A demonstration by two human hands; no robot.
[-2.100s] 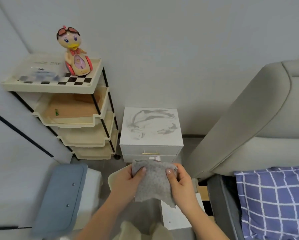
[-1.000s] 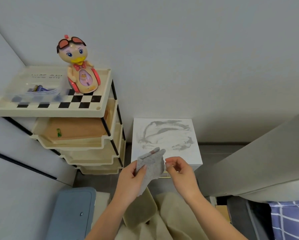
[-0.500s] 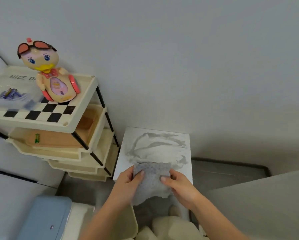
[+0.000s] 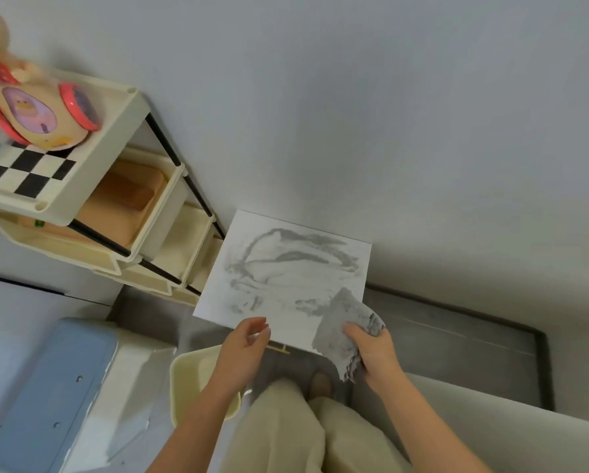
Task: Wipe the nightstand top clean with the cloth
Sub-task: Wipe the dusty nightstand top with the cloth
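The white nightstand top (image 4: 279, 322) lies below me against the wall, smeared with grey dirt streaks over its middle and far half. My right hand (image 4: 371, 349) grips a grey cloth (image 4: 341, 322) over the top's near right corner; the cloth hangs past the front edge. My left hand (image 4: 245, 346) hovers at the near front edge with loosely curled fingers and holds nothing.
A cream tiered cart (image 4: 92, 203) stands left of the nightstand with a duck toy (image 4: 30, 107) on its checkered top shelf. A blue-lidded box (image 4: 54, 390) and a cream bin (image 4: 194, 380) sit on the floor near left. An upholstered bed edge (image 4: 511, 435) is at right.
I have come closer and look more steeply down. My left hand let go of the cloth; my right hand now holds it alone, shifted to the nightstand's near right corner.
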